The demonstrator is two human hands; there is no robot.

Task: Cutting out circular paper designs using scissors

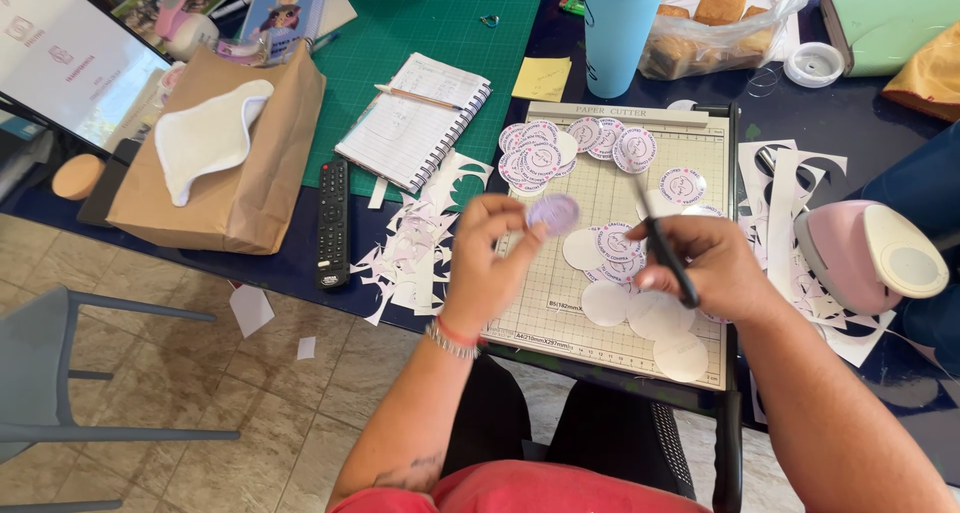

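Holding a small round lilac sticker [553, 213] between its fingertips, the left hand [490, 263] is raised above the near edge of the paper cutter [560, 303], the disc turned partly toward the camera. The right hand [715, 268] is closed around a pair of black-handled scissors [662, 245], whose blades point up and away toward the far side of the cutter's gridded board, just beside the sticker but not touching it as far as can be seen. Under and between the hands lie more cut circles: some printed discs [615, 243] and several plain white ones [655, 318] near the board's front edge. A larger heap of printed round stickers [560, 151] sits at the board's far left corner, with one lone disc [683, 185] to its right. Paper offcuts [415, 238] are scattered on the dark tabletop [300, 258] to the left of the cutter, next to a black remote control [332, 223] and a spiral notebook [412, 121] with a pencil on it. A pink and white circle punch [868, 256] rests to the right among further scraps. A blue cup [618, 28] stands beyond the cutter, and a brown paper bag [235, 168] lies far left.
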